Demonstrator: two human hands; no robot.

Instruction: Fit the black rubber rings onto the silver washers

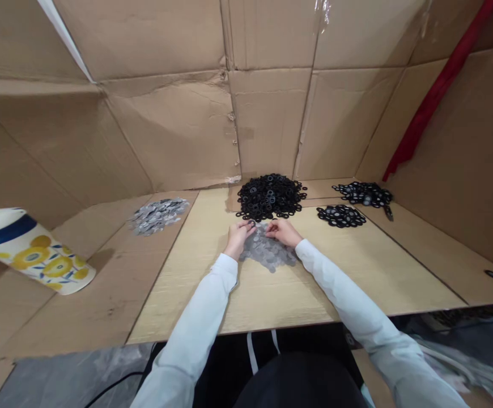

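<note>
1. Grey metal washers lay heaped on the plywood desk, just below a pile of black rubber rings.
2. The left hand and the right hand rested half closed on the heap, fingers curled; whether either held a washer could not be determined.
3. Hazard: pushing the heap's far edge could mix washers into the black rings.
4. Hazard: a dragging white sleeve could sweep washers across the desk.
</note>
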